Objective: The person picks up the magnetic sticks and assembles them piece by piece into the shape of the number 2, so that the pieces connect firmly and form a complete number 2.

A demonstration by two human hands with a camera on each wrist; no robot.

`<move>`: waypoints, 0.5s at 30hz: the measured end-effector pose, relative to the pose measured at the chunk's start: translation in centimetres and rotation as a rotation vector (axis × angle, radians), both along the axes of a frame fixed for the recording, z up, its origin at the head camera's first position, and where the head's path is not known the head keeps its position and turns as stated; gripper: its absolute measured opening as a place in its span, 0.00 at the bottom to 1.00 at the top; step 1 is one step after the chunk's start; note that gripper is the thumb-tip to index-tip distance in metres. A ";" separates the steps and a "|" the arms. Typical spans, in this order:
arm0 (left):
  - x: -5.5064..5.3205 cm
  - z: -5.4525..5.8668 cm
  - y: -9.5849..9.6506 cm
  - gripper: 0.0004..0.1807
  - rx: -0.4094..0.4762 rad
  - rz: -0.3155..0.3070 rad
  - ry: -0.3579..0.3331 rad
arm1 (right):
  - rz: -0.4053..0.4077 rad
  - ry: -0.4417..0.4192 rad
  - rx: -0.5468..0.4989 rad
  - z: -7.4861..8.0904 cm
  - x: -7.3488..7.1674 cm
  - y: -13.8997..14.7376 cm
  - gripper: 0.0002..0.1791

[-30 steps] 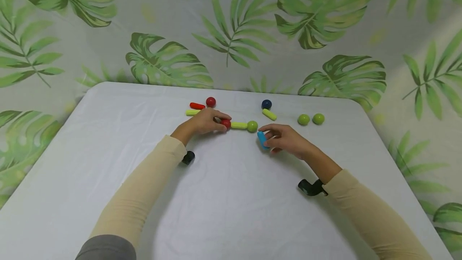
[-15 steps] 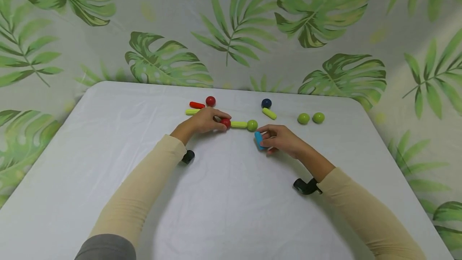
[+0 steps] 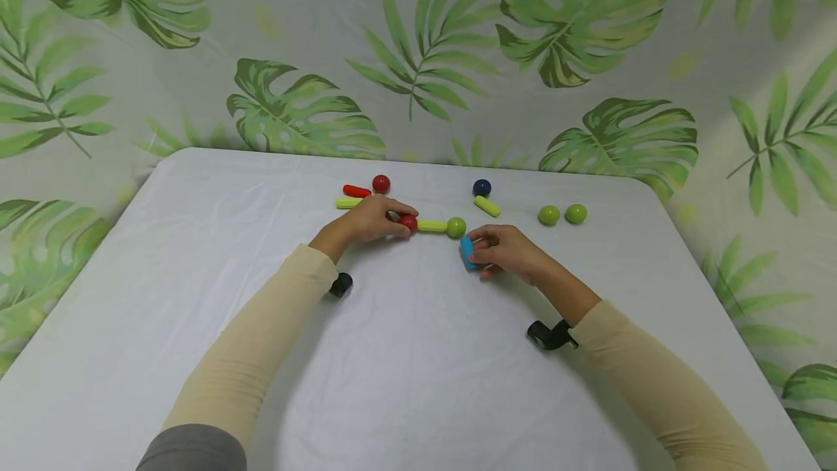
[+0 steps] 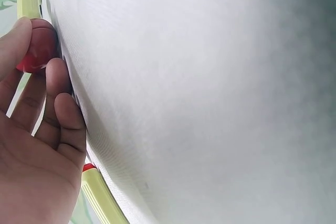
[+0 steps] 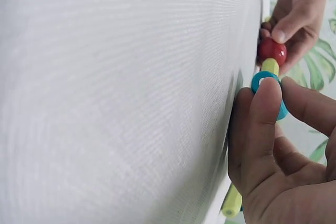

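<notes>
Your left grip (image 3: 374,219) pinches the red ball (image 3: 409,223), lined up with yellow rod (image 3: 431,226) and green ball (image 3: 456,227); right grip (image 3: 510,249) holds blue rod (image 3: 467,251), seemingly not yet joined.

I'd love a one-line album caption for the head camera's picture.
Left hand grips a red ball; right hand holds a blue stick near a green ball.

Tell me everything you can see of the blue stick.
The blue stick is short and smooth-looking, perhaps plastic or painted wood; the right wrist view shows a round end with a pale centre. The right hand pinches it with thumb and fingers, partly hiding it. In the head view it points roughly away from the camera, near the green ball; whether it touches ball or table is unclear.
</notes>
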State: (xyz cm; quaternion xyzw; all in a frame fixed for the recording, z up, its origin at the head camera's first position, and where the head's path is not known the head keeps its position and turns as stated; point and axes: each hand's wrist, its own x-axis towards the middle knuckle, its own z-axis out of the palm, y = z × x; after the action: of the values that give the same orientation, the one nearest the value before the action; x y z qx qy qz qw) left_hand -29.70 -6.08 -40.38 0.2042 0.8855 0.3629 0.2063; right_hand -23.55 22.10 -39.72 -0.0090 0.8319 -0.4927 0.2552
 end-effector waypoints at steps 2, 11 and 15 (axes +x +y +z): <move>0.0 0.0 0.0 0.25 -0.002 0.002 0.001 | -0.007 -0.005 0.003 0.0 -0.1 -0.1 0.27; 0.0 0.0 0.0 0.24 0.003 0.011 -0.009 | -0.024 -0.020 0.023 -0.2 -0.4 -0.5 0.28; 0.0 -0.1 0.0 0.25 0.006 0.014 -0.011 | -0.029 -0.028 0.031 -0.2 -0.6 -0.7 0.28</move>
State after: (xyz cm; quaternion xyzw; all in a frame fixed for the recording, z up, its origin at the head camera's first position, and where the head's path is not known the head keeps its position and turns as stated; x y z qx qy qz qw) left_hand -29.73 -6.12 -40.46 0.1967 0.8846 0.3681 0.2081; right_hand -24.17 21.42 -39.89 0.0140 0.8359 -0.4835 0.2595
